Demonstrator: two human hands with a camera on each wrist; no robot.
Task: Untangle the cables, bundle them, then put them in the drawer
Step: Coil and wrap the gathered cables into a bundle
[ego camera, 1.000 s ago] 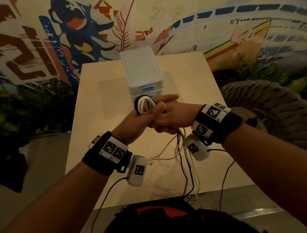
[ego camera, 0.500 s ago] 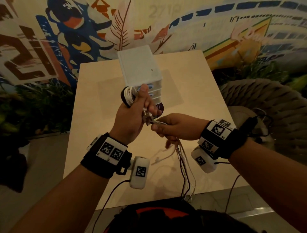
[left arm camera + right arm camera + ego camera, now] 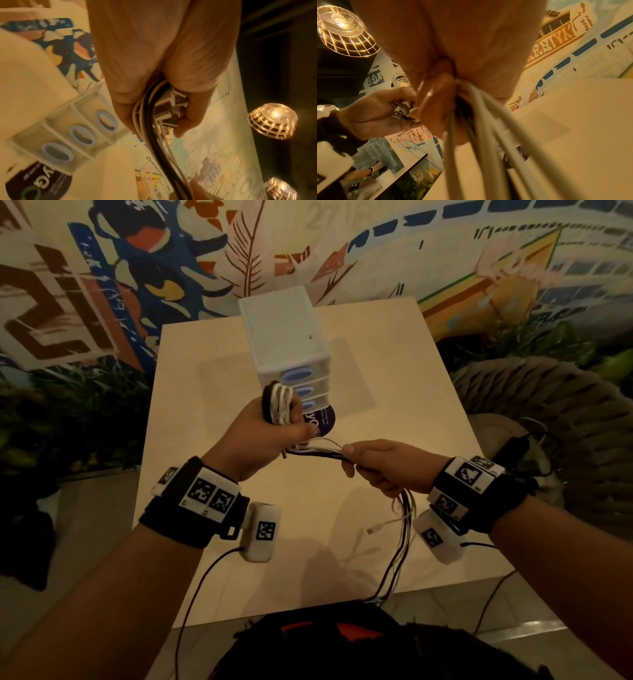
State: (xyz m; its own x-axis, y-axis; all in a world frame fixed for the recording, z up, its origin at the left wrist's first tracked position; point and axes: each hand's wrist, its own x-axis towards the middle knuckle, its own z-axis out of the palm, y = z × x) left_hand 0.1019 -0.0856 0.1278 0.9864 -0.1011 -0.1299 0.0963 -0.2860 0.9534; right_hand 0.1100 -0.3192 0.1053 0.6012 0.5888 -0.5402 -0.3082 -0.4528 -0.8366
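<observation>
We grip the coiled cables (image 3: pixel 278 402) in our left hand (image 3: pixel 263 436), just in front of the drawer unit (image 3: pixel 291 350); our right hand (image 3: pixel 387 467) is closed on the loose strands, whose tails trail over the bench (image 3: pixel 394 392). If the left grip slackens, we judge the coil could spring apart and retangle.

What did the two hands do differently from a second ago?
The right hand slid rightward away from the left hand, pulling the black and white cables out straight between them. The left hand kept gripping the looped coil of cable. The white plastic three-drawer box stayed shut on the pale wooden table.
</observation>
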